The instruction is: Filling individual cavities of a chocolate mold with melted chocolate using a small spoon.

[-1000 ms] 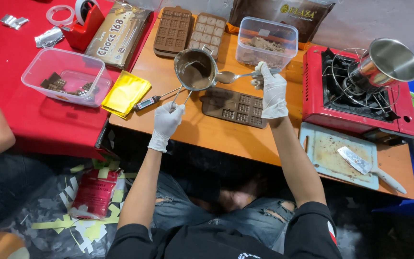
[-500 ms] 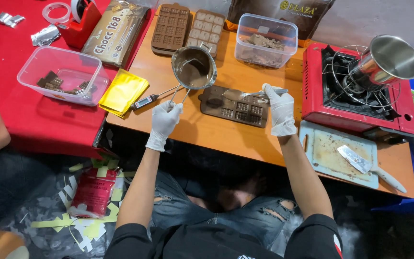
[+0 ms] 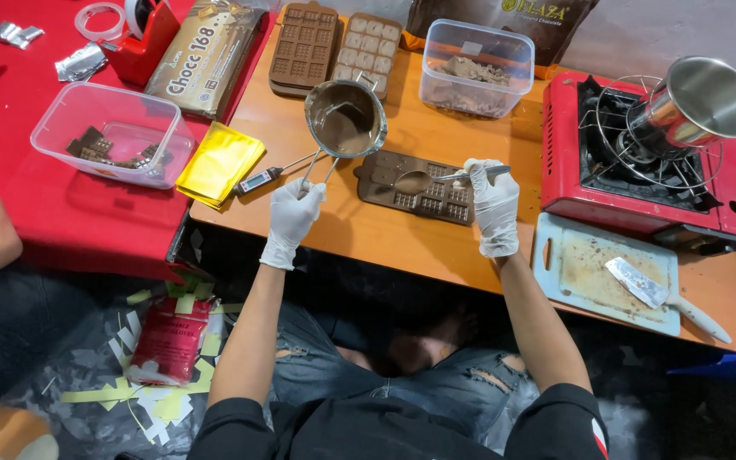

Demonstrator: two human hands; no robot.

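The left hand [image 3: 293, 213], in a white glove, has its fingers clamped on the wire handle of a small metal pot [image 3: 345, 117] with melted chocolate inside. The pot is held above the counter [image 3: 402, 238], just behind the brown mould [image 3: 419, 189]. The right hand [image 3: 493, 204], also gloved, has its fingers closed on the handle of a spoon [image 3: 423, 180]. The bowl of the spoon is full of chocolate and lies over the middle of the mould, to the left of the fingers.

The mould lies flat near the front edge of the counter, between the two hands. A thermometer [image 3: 259, 181] lies just left of the left hand, beside a yellow foil pack [image 3: 219, 162]. To the right, the red stove [image 3: 641, 162] and the white cutting board [image 3: 598, 277] stand near, so the free room is mostly in front of the mould.

I count three moulds: one in use and two filled moulds [image 3: 334, 47] at the back. There are two clear plastic boxes [image 3: 112, 132] and one steel pot on the stove [image 3: 700, 102].
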